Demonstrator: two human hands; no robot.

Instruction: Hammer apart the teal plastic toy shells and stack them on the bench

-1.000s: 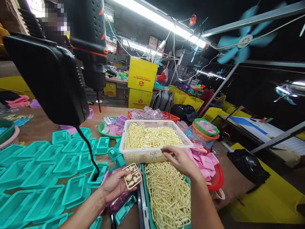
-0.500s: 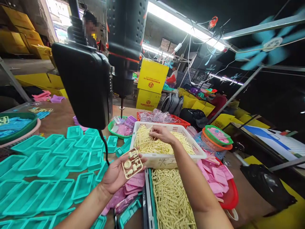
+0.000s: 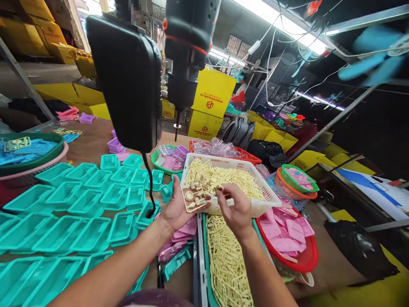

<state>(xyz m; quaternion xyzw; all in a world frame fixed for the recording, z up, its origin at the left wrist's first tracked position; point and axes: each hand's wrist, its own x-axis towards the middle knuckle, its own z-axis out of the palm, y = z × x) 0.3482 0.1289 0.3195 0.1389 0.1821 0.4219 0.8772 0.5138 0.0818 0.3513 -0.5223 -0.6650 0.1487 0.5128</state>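
On my left hand (image 3: 175, 213), palm up, rests a cream plastic sprue frame (image 3: 189, 196) with small moulded parts, the thumb upright beside it and fingertips under its right edge. My right hand (image 3: 238, 209) pinches a second cream sprue (image 3: 207, 183), blurred, just above and behind the first one. Both hands are at the near side of a white basket (image 3: 265, 204) full of similar cream sprues (image 3: 236, 175). Under my right wrist, a green-edged crate holds many more thin cream frames (image 3: 225, 256).
Rows of teal trays (image 3: 86, 202) cover the left of the table. Pink parts fill a red basin (image 3: 315, 256) at right. A screwdriver (image 3: 188, 55) and a black box (image 3: 128, 85) hang ahead. A fan (image 3: 373, 55) spins at upper right.
My right hand has come out of the white basket toward me with a sprue and is now beside my left hand. The left hand still holds its sprue; the view has shifted.
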